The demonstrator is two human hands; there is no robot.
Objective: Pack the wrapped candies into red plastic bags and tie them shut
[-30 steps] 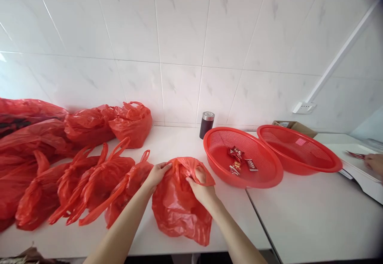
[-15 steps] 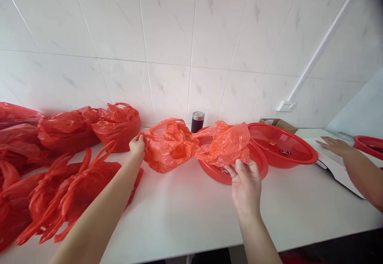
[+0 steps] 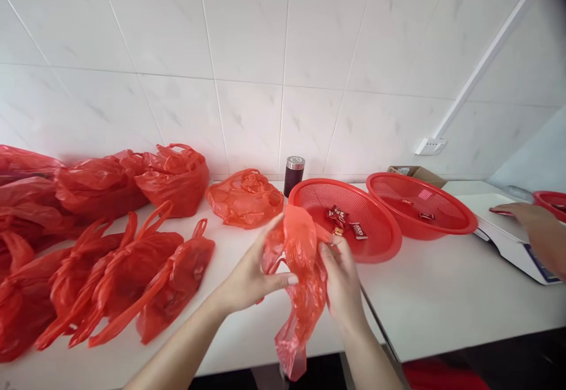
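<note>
Both my hands hold one empty red plastic bag (image 3: 297,278) in the air above the white table's (image 3: 442,301) front edge. My left hand (image 3: 250,276) pinches its left side with thumb and fingers. My right hand (image 3: 342,281) grips its right side, fingers closed. The bag hangs down limp below them. A filled red bag (image 3: 244,197) lies alone on the table behind, near the wall. Just to the right stands a round red basket (image 3: 380,248) with a few small candy packets (image 3: 347,223) inside.
Several tied red bags (image 3: 110,266) cover the table's left side. A dark flask (image 3: 293,174) stands by the tiled wall. A second red basket (image 3: 460,225) and a cardboard box (image 3: 413,172) sit further right. Another person's hand (image 3: 524,213) rests on a white scale (image 3: 508,239).
The filled bag that my left hand held has been set down by the wall. Both hands came back toward me and now hold an empty bag between them.
</note>
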